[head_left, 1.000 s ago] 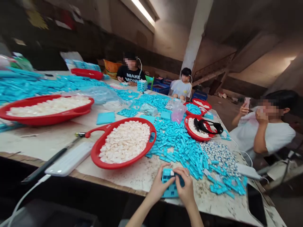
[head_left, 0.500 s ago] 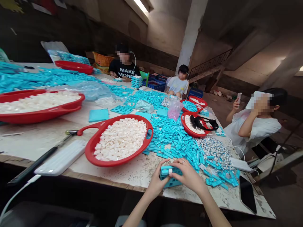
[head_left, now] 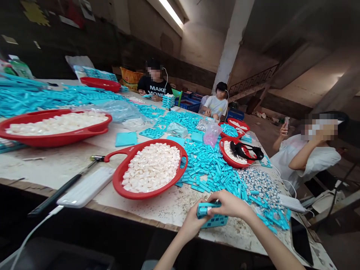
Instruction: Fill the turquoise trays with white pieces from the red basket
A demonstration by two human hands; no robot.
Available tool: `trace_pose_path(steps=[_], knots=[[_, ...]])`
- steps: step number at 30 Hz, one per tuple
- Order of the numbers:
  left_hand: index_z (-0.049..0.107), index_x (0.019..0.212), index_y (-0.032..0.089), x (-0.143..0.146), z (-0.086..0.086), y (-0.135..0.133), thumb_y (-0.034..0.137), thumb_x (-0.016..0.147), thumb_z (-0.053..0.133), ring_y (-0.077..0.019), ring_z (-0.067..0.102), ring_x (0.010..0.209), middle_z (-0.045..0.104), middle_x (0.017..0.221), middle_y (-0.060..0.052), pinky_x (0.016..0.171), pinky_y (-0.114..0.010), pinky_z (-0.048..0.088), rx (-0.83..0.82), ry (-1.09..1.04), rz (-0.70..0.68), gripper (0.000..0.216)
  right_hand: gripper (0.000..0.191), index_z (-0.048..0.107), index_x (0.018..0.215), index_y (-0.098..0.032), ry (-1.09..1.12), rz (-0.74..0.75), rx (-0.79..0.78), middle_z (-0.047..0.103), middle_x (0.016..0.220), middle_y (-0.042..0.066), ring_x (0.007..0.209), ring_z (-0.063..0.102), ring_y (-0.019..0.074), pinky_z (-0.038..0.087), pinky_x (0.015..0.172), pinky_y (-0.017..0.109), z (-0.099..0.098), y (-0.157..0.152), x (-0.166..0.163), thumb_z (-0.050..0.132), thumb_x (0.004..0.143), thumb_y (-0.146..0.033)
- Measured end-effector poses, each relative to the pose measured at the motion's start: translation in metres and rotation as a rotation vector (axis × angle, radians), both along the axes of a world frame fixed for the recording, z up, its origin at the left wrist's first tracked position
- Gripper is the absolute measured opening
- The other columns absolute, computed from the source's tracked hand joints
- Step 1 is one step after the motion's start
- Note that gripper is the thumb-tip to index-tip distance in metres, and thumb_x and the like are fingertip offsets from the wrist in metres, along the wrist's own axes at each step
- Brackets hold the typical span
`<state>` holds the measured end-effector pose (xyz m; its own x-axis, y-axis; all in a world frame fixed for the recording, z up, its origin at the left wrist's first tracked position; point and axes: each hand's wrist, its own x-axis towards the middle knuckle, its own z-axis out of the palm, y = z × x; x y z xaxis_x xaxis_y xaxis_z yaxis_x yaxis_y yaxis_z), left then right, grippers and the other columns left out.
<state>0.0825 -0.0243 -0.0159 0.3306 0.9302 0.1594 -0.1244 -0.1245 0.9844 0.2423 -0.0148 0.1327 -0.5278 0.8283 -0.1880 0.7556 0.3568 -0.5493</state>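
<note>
Left to right: white power bank [head_left: 86, 187] on the tabletop [head_left: 171, 213], red basket [head_left: 142, 195] of white chunks beyond it. Change at my hands: a moment ago my right hand lay across the work, now it has lifted and curled. My left hand [head_left: 191, 225] and right hand [head_left: 230, 204] both hold a teal moulded bar [head_left: 208, 209], fingers [head_left: 218, 198] together and clamped on it, white bit showing at its left end. The bar sits over a teal grid tray [head_left: 216, 222] near the tabletop edge; can't tell if they touch. Right of that: heap of loose teal bars [head_left: 213, 168], speckled white-and-grey pieces [head_left: 260, 183], black phone [head_left: 301, 240].
</note>
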Motion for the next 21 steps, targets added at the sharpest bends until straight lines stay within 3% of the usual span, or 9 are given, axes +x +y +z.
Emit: trace_pose_path(steps=[5,10,15,21], knots=[[0.063,0.089,0.020,0.001,-0.011,0.000,0.036,0.073,0.079,-0.0201,0.062,0.080,0.069,0.083,0.001,0.074,-0.028,0.048,-0.026,-0.006,0.030,0.029,0.030,0.078,0.107,-0.028,-0.139,0.055,0.142,0.079,0.100,0.004,0.090,0.071,0.0246,0.045,0.072,0.026,-0.011,0.001,-0.004,0.073,0.078,-0.021],[0.066,0.089,0.019,0.003,-0.013,0.005,0.027,0.072,0.077,-0.0232,0.064,0.085,0.072,0.089,-0.003,0.077,-0.030,0.049,-0.051,-0.026,0.076,0.022,0.017,0.079,0.090,-0.026,-0.211,0.083,0.232,0.078,0.084,0.003,0.076,0.068,0.0217,0.034,0.062,0.026,-0.021,0.016,-0.012,0.072,0.076,-0.019],[0.065,0.088,0.019,0.002,-0.012,0.007,0.028,0.073,0.075,-0.0243,0.065,0.087,0.073,0.089,-0.003,0.077,-0.031,0.049,-0.004,-0.024,0.064,0.020,0.004,0.075,0.075,-0.025,-0.249,0.104,0.206,0.073,0.069,-0.001,0.062,0.060,0.0164,0.022,0.055,0.026,-0.019,0.018,-0.017,0.077,0.072,-0.024],[0.062,0.081,0.020,0.005,-0.012,0.007,0.029,0.071,0.074,-0.0228,0.065,0.081,0.071,0.083,-0.001,0.074,-0.030,0.049,-0.026,-0.016,0.092,0.018,0.004,0.075,0.075,-0.023,-0.217,0.081,0.263,0.071,0.068,-0.001,0.062,0.058,0.0148,0.021,0.055,0.026,-0.025,0.019,-0.014,0.076,0.072,-0.020]])
